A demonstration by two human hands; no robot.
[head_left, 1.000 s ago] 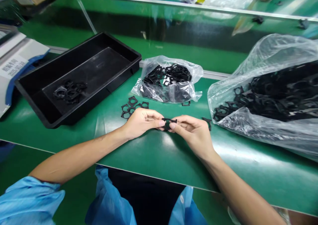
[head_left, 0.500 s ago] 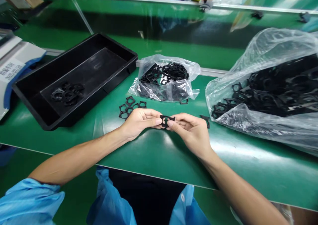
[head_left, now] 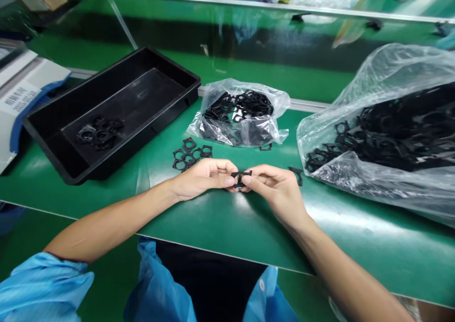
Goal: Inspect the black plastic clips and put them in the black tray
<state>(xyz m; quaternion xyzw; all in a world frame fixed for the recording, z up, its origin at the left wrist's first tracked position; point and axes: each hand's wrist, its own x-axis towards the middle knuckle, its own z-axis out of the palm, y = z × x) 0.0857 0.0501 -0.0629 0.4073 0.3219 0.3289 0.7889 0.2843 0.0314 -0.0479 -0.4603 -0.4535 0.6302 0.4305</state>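
Between both hands, just above the green table, is a small black plastic ring piece with a flat edge and a round opening. My left hand pinches its left side between thumb and fingers. My right hand grips the right side, its thumb on the front of the piece. Fingertips cover part of it. Beyond my left hand lies a small group of similar black ring pieces. One more ring piece rests just right of my right hand.
A black tray holding several ring pieces stands at left, near a white-and-blue machine. A small clear bag of black pieces sits behind my hands. A large plastic bag full of them fills the right. Behind runs a transparent partition.
The piece in my fingers has tilted so its opening shows narrower. The other person's hand at the top has gone from view. The whole scene sits slightly further right.
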